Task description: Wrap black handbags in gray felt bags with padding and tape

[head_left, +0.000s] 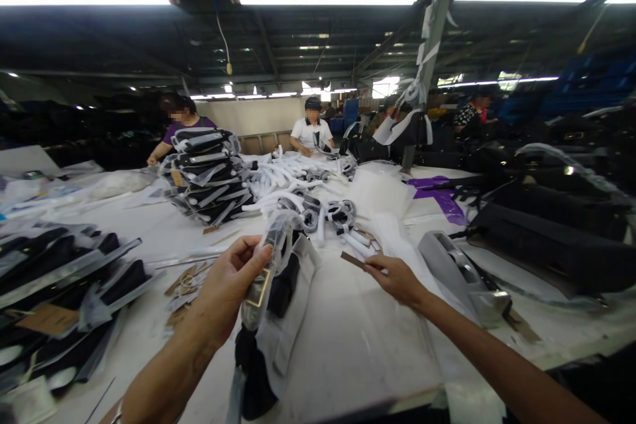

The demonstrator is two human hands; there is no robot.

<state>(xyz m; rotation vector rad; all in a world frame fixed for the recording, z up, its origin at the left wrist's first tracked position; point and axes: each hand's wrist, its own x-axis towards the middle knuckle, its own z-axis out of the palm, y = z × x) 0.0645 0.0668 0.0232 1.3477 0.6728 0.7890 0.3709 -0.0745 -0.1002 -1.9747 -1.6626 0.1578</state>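
Note:
My left hand [226, 285] is closed round a black strap with a metal buckle [261, 288], wrapped in clear plastic and white paper, held up over the white table [348, 344]. The strap's black end hangs down below my hand. My right hand [395, 276] pinches a short piece of brown tape [352, 260] between thumb and fingers, just right of the wrapped strap. A grey tape dispenser [464, 275] stands close to my right wrist.
A stack of wrapped black straps [209, 172] rises at centre left, more lie at the left edge [59, 291]. White and grey wrapped pieces [308, 202] litter the middle. Black bags [551, 238] fill the right side. Other people [312, 129] work at the far edge.

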